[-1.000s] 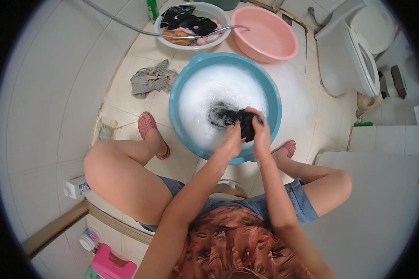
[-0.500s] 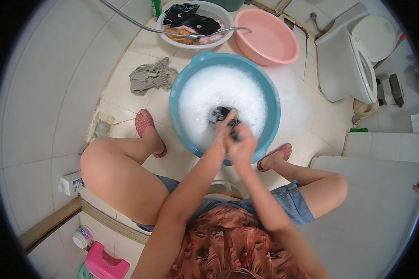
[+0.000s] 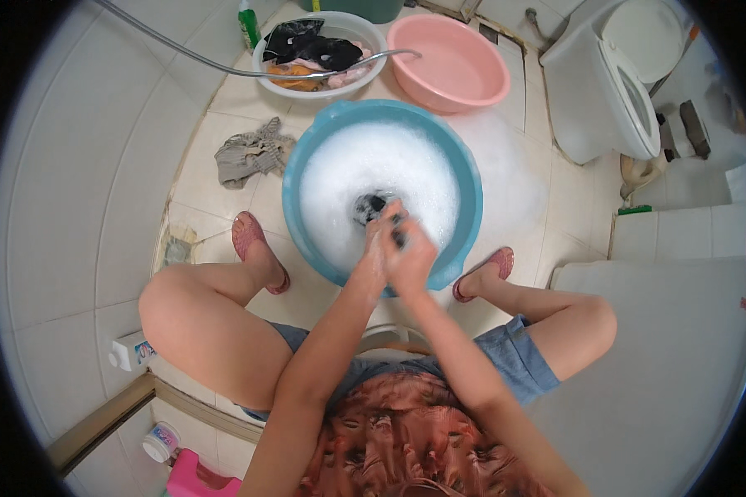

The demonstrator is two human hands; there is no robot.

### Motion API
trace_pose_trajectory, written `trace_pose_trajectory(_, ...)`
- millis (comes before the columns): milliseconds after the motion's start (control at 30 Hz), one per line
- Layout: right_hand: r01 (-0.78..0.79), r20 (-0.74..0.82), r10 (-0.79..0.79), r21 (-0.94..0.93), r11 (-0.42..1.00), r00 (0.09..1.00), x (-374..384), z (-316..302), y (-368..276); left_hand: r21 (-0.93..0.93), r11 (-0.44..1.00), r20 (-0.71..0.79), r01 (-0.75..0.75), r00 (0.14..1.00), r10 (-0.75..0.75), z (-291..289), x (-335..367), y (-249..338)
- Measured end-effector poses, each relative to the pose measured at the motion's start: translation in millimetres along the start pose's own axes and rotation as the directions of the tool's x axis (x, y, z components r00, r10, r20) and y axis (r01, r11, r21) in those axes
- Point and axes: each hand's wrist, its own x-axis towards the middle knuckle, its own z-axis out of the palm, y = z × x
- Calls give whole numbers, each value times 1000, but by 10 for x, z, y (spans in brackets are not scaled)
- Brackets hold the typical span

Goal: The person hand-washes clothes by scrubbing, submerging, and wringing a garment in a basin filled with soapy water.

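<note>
A black piece of wet clothing [image 3: 371, 207] is bunched between my two hands, over the white suds [image 3: 340, 170] in a blue-green basin [image 3: 473, 195]. My left hand [image 3: 379, 240] is closed round one part of it. Pressed close against that hand, my right hand [image 3: 414, 253] grips another part and looks slightly blurred. Dark fabric shows between the fingers and beyond the fingertips, where it touches the foam. How much of the garment lies under the suds is hidden.
Behind the basin stand a white tub [image 3: 265, 81] of wet clothes and a pink basin [image 3: 452, 79]. A metal shower hose [image 3: 182, 50] crosses above them. A grey garment [image 3: 253, 153] lies on the tiles at left. A toilet [image 3: 593, 99] stands at far right.
The whole view has shifted, so the basins sit further left. Both hands stay closed on the black clothing, and they now press more tightly together.
</note>
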Motion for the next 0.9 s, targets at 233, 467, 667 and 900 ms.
trace_pose_trajectory(233, -207, 88, 213, -76, 975, 973, 546, -347, 859, 658, 726, 132, -203, 979, 154, 283, -90, 84)
trace_pose_trajectory(467, -809, 662, 590, 40, 587, 461, 441, -349, 858, 813, -380, 396, -441, 898, -193, 135, -265, -264)
trace_pose_trajectory(667, 18, 225, 4, -97, 995, 974, 61, -185, 622, -33, 939, 201, 343, 922, -330, -127, -51, -64)
trace_pose_trajectory(900, 262, 420, -85, -383, 886, 903, -234, -98, 251, 464, 801, 366, -378, 905, 216, -489, 1, -32)
